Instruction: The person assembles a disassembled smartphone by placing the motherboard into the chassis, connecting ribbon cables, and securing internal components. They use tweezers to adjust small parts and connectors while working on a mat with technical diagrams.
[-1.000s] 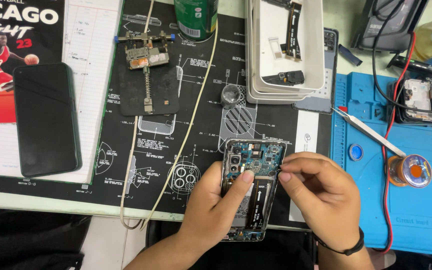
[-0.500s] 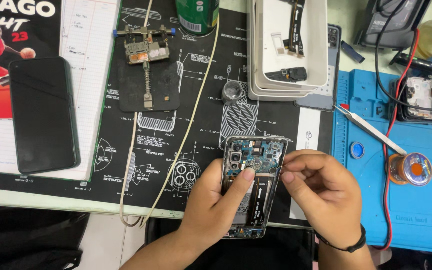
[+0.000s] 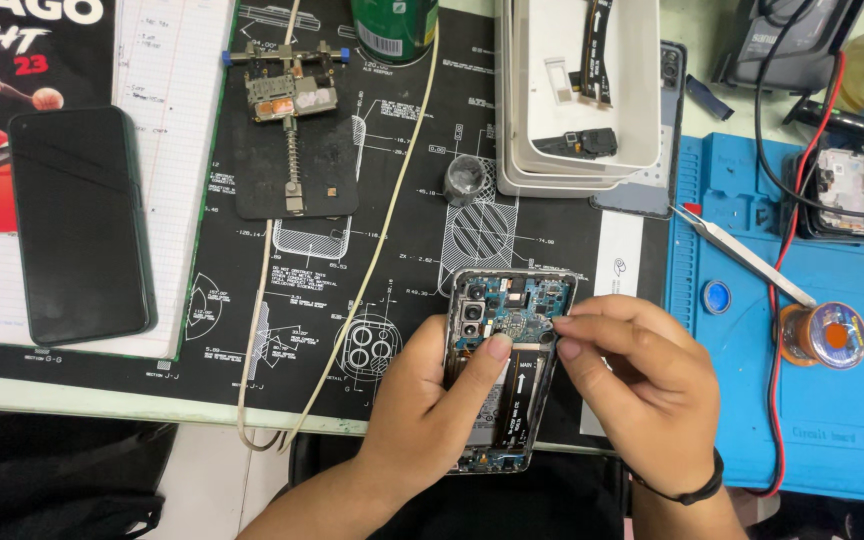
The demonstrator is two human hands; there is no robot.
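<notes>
The left hand (image 3: 432, 410) covers the lower left side of the opened phone (image 3: 507, 365), and the right hand (image 3: 642, 395) hides its right edge. Whatever the right fingertips (image 3: 564, 322) pinch is too small to tell. The green can (image 3: 394, 28) is cut off by the top edge, as is the white tray (image 3: 642, 90). The small parts on the phone's board are too fine to identify
</notes>
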